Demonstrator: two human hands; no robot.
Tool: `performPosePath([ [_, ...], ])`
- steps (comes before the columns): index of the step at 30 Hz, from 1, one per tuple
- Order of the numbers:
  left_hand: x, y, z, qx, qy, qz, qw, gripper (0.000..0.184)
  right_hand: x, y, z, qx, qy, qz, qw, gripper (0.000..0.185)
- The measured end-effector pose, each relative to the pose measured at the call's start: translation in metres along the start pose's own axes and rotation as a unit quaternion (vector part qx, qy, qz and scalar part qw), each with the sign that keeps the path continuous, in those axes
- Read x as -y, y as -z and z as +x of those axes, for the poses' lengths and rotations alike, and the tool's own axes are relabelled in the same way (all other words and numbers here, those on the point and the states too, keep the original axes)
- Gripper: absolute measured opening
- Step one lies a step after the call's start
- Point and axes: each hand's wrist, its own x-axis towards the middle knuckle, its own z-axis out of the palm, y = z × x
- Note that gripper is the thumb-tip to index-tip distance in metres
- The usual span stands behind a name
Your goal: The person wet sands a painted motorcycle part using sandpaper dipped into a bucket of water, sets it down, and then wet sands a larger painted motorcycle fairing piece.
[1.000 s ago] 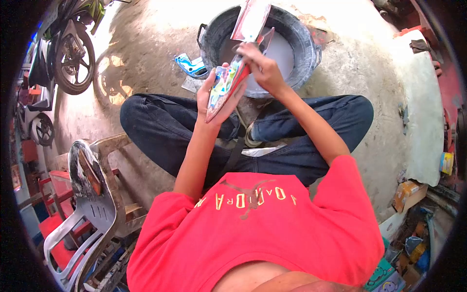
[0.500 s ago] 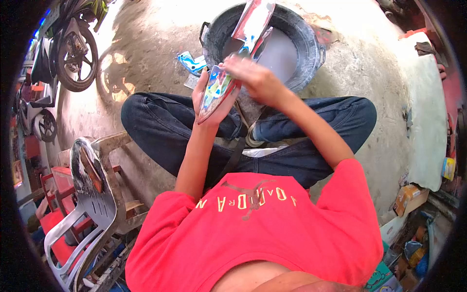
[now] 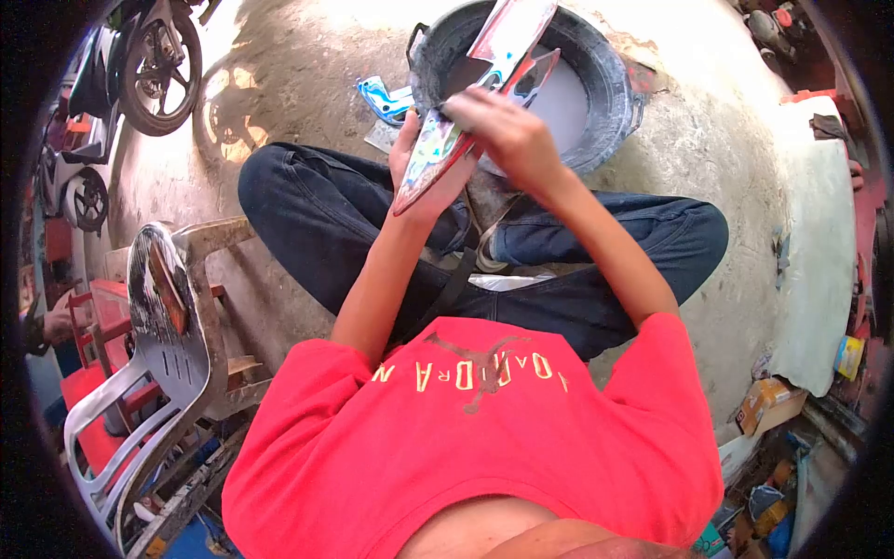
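A long, pointed panel with red edges and blue, white and green patches lies tilted across my left hand, which grips its lower part from beneath. Its pale upper end reaches over a black tub of cloudy liquid. My right hand presses on the panel's middle, with blurred fingers close together. Something small and dark shows at its fingertips, too unclear to name. Beyond the panel, another red-edged piece is partly hidden.
A blue-and-white part lies on the floor left of the tub. Motorcycle wheels stand at the upper left, and a grey plastic chair at the left. Another person's hand shows at the left edge. A cardboard box sits at right.
My right hand has shifted along the panel, and its fingers remain blurred. Both hands and the panel appear slightly farther right as the view shifts. Another person's hand has appeared at the left edge.
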Motion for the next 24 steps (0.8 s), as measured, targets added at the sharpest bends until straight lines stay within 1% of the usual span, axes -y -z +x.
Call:
performPosePath([
  [1,-0.003,0.010,0.002,0.079,0.023,-0.029,0.996,0.054,-0.008,-0.001,-0.002,-0.014,-0.040,-0.008,0.999,0.037],
  [2,-0.006,0.018,0.006,0.086,0.027,-0.037,0.995,0.055,-0.013,-0.003,-0.003,-0.027,-0.079,-0.017,0.996,0.036],
  [4,-0.006,0.022,0.007,0.096,0.032,-0.057,0.993,0.055,0.010,-0.001,-0.001,-0.005,-0.043,0.007,0.999,0.035],
  [5,-0.008,0.023,0.005,0.048,0.033,-0.085,0.995,0.056,0.027,-0.001,-0.002,0.005,-0.027,0.019,0.999,0.034],
  [6,-0.010,0.025,0.004,0.058,0.042,-0.047,0.996,0.054,0.045,-0.004,-0.007,0.032,0.008,0.048,0.998,0.034],
  [8,-0.014,0.029,-0.002,0.075,0.058,0.033,0.995,0.048,0.075,-0.005,-0.012,0.109,0.043,0.099,0.988,0.048],
  [9,-0.016,0.036,0.001,0.078,0.070,0.009,0.995,0.048,0.077,-0.003,-0.010,0.119,0.051,0.090,0.987,0.047],
  [10,-0.013,0.033,-0.002,0.113,0.083,0.021,0.990,0.048,0.068,-0.004,-0.011,0.098,0.040,0.078,0.991,0.048],
  [12,-0.010,0.042,0.007,0.073,0.052,-0.019,0.996,0.049,0.031,-0.007,-0.011,0.058,0.017,0.050,0.997,0.048],
  [13,0.001,0.014,0.000,0.013,0.000,0.014,1.000,0.050,0.021,-0.003,-0.008,0.049,-0.028,0.015,0.998,0.051],
  [16,-0.010,0.037,0.003,0.131,0.071,0.013,0.989,0.052,0.045,-0.005,-0.011,0.069,0.010,0.080,0.994,0.051],
  [17,-0.012,0.044,0.000,0.124,0.085,-0.009,0.989,0.054,0.067,-0.006,-0.015,0.086,0.041,0.103,0.990,0.051],
  [18,-0.015,0.031,-0.004,0.079,0.107,-0.014,0.991,0.057,0.084,-0.008,-0.019,0.115,0.076,0.109,0.984,0.052],
  [20,-0.023,0.039,-0.001,0.193,0.161,0.022,0.968,0.056,0.077,-0.007,-0.017,0.110,0.067,0.097,0.987,0.052],
  [22,-0.007,0.042,0.004,0.123,0.076,-0.021,0.989,0.055,0.042,-0.007,-0.013,0.055,-0.028,0.093,0.994,0.050],
  [23,-0.001,0.022,-0.003,0.007,0.024,-0.005,1.000,0.054,0.025,-0.005,-0.010,0.050,-0.056,0.046,0.996,0.050],
  [24,-0.001,0.028,-0.002,0.043,0.042,-0.004,0.998,0.054,0.028,-0.004,-0.012,0.060,-0.036,0.054,0.996,0.050],
])
